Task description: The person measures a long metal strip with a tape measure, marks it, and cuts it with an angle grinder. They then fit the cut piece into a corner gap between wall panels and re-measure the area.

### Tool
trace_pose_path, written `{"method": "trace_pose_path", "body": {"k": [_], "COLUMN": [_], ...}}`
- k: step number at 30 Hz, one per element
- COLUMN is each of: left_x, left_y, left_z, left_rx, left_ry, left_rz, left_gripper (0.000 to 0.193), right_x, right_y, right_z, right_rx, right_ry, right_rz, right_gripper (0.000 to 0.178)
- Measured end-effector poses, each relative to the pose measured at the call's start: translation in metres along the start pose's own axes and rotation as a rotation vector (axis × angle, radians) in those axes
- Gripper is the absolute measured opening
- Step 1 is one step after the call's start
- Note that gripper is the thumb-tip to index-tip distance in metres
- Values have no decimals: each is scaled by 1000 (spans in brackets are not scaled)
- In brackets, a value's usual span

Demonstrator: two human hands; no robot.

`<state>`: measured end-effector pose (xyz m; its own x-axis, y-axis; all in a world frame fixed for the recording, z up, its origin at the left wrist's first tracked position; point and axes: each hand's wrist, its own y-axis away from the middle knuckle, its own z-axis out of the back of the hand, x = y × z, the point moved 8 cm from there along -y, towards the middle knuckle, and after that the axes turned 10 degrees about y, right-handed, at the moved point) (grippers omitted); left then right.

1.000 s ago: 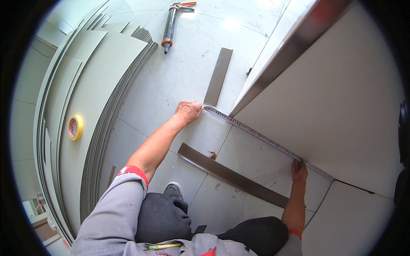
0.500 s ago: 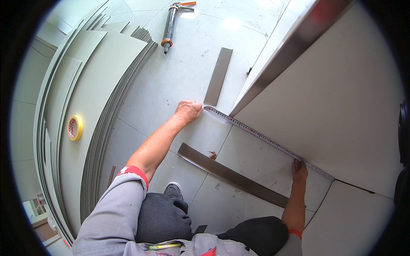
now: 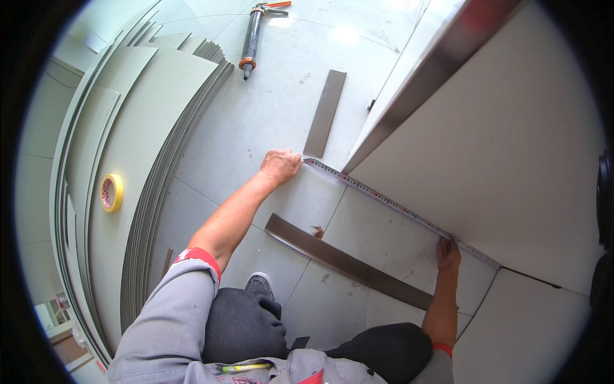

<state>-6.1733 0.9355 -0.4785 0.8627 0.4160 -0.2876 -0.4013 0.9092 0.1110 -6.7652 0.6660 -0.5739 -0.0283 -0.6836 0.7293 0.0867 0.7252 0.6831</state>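
Observation:
A tape measure's blade (image 3: 395,207) stretches slantwise over the floor, along the foot of a large pale panel, to a corner at the right. My left hand (image 3: 281,166) is closed on its near-left end; whatever lies inside the fist is hidden. Farther along, my right hand (image 3: 449,256) grips the blade's edge between fingers and thumb. Just beyond my left hand lies a short brown-grey strip (image 3: 325,114). A longer strip (image 3: 345,264) of similar colour lies between my arms, its right end passing behind my right forearm.
The large pale panel (image 3: 499,147) with a brown edge rises at the right. Stacked thin boards (image 3: 160,121) stand at the left, a yellow tape roll (image 3: 112,193) against them. A caulking gun (image 3: 252,41) lies at the far side. My shoe (image 3: 260,285) is near the long strip.
Both hands keep their places on the tape measure. Only a very slight leftward shift of the view shows.

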Motion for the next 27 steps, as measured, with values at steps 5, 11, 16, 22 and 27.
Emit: {"method": "trace_pose_path", "body": {"k": [5, 11, 16, 22, 27], "left_x": [1, 1, 2, 0, 0], "left_y": [0, -2, -1, 0, -1], "left_z": [-1, -2, -3, 0, 0], "left_rx": [16, 15, 19, 8, 3], "left_ry": [7, 4, 8, 15, 0], "left_rz": [2, -9, -6, -16, -17], "left_gripper": [29, 30, 30, 28, 28], "right_x": [-1, -2, -2, 0, 2], "right_y": [1, -5, -3, 0, 2], "right_z": [-1, 3, 1, -1, -3], "right_rx": [0, 3, 5, 13, 22], "right_ry": [-27, -34, -39, -32, -13], "right_rz": [-17, -21, -20, -13, -3], "right_gripper": [40, 40, 39, 38, 37]}}
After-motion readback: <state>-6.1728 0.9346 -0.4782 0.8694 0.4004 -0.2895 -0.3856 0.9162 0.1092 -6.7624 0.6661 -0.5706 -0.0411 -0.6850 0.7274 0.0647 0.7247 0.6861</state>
